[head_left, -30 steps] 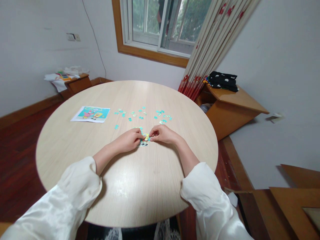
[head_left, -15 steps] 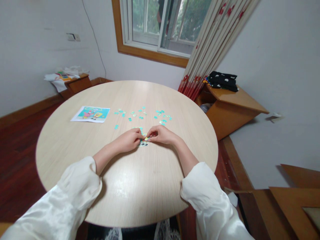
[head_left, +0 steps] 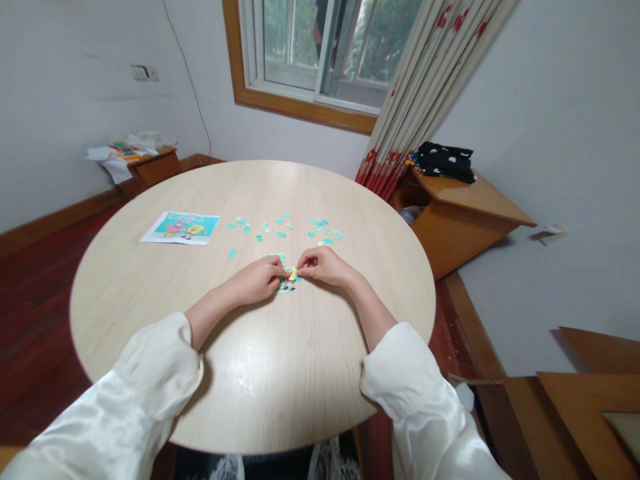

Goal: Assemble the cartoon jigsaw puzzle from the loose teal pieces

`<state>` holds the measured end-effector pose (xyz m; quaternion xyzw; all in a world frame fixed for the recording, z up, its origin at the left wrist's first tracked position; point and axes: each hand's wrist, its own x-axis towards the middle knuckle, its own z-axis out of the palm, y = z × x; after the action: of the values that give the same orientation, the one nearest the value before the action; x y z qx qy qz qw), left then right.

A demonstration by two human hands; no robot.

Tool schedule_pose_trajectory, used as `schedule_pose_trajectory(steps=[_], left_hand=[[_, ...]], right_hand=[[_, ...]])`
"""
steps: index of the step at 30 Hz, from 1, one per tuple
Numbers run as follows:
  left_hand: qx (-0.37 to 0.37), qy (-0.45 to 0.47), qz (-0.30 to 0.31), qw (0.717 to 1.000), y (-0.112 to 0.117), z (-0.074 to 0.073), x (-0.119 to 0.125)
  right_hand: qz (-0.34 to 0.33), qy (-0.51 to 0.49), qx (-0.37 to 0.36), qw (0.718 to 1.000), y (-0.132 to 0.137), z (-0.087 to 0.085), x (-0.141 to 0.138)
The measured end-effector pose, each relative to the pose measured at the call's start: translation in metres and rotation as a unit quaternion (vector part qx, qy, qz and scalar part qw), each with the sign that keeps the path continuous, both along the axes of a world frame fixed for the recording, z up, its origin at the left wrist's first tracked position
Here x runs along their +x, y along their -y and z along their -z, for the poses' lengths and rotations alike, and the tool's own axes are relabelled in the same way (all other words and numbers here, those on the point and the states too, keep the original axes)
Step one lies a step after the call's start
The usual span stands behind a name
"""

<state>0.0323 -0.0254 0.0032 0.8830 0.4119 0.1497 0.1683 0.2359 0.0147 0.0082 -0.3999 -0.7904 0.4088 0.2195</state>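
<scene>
A partly joined jigsaw puzzle (head_left: 290, 281) lies on the round table (head_left: 260, 373), showing a yellow cartoon figure and some teal. My left hand (head_left: 260, 277) covers its left side, fingers curled and thumb and fingertip pressed on it. At its upper right edge, my right hand (head_left: 324, 264) pinches a small yellow puzzle piece between thumb and index finger; the fingertips hide most of that piece. Beyond the hands lie several loose teal puzzle pieces (head_left: 260, 238), with one piece (head_left: 232, 253) apart on the left.
A printed cartoon picture (head_left: 181, 229) lies flat at the table's left. Behind the table's right side stands a wooden cabinet (head_left: 470, 220) with black cloth (head_left: 445, 162) on top. A curtain (head_left: 420, 87) hangs beside the window. Papers (head_left: 113, 160) rest on a low stand at the back left.
My right hand has shifted slightly up and away from the left fingers, uncovering more of the yellow figure. My left hand stays pressed on the puzzle.
</scene>
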Motion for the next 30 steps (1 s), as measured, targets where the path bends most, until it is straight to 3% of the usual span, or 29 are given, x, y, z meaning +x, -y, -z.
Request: schedule_pose_trajectory(steps=[15,25,30], left_hand=[[-0.001,0.005,-0.002,1.000,0.000,0.000,-0.001],[-0.009,-0.001,-0.004,1.000,0.002,-0.003,0.001],[0.000,0.004,-0.001,1.000,0.001,-0.001,0.000]], right_hand=[[0.014,0.005,0.001,1.000,0.001,0.006,-0.006],[-0.012,0.017,-0.042,0.999,0.006,-0.006,-0.004],[-0.001,0.016,-0.029,0.999,0.006,-0.005,-0.005]])
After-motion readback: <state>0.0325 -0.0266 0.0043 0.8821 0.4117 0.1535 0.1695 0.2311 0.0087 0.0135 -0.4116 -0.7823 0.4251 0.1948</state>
